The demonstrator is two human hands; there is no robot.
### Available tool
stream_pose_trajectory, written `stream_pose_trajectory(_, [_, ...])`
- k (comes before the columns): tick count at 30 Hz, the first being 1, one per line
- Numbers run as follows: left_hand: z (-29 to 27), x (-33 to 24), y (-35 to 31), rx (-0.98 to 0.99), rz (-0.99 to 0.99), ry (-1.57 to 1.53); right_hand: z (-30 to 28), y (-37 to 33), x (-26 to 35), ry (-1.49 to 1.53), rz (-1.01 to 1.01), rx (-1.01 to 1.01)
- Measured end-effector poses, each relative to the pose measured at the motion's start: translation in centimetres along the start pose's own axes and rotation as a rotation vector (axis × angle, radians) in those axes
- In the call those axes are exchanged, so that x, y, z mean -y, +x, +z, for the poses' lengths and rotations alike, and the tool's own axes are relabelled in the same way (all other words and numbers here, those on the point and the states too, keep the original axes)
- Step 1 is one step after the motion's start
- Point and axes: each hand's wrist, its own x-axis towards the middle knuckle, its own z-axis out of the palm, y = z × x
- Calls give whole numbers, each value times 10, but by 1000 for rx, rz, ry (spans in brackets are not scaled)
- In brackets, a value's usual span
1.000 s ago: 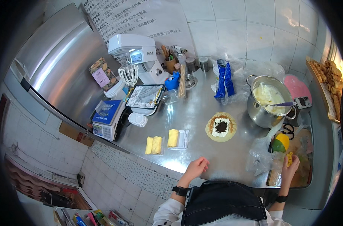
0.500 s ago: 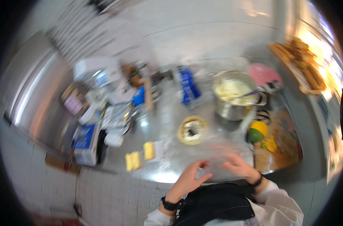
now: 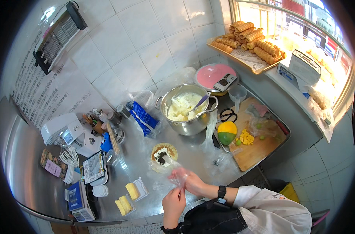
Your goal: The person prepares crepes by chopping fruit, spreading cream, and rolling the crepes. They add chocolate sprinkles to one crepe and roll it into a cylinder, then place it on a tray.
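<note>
My left hand (image 3: 173, 204) pinches the edge of a thin clear plastic glove (image 3: 170, 165) beside my right wrist. My right hand (image 3: 193, 183) has its fingers stretched out inside the plastic, pointing left. The loose end of the glove hangs over the near edge of a round crepe (image 3: 173, 150), partly hiding it. White cream and dark crumbs lie on the crepe's middle. Left of my hands, two yellow folded pieces (image 3: 133, 191) rest on small white wrappers on the steel table (image 3: 146, 171).
Behind the crepe stands a steel pot (image 3: 189, 128) of white cream with a purple-handled spatula. Right of it, a cutting board (image 3: 247, 158) bears a cut mango (image 3: 227, 133), yellow cubes and scissors (image 3: 228, 114). A blue piping bag pack (image 3: 144, 118) lies behind. Cream horns (image 3: 267, 50) fill a tray.
The view has turned and sharpened. My hands, apart and blurred before, have come together, with the left now holding the clear plastic at the right.
</note>
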Motion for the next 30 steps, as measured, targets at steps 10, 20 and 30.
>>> stream_pose_trajectory(10, [19,15,24,387,501,265,-6,-16,13,-376,-791,316])
stream_pose_trajectory(20, [33,17,26,696,-125,-616,-78,-35,55,-1652,-416,-307])
stream_pose_trajectory(30, [77,37,22,583,-537,-1433,-139,-2,19,-2023,-16,-342])
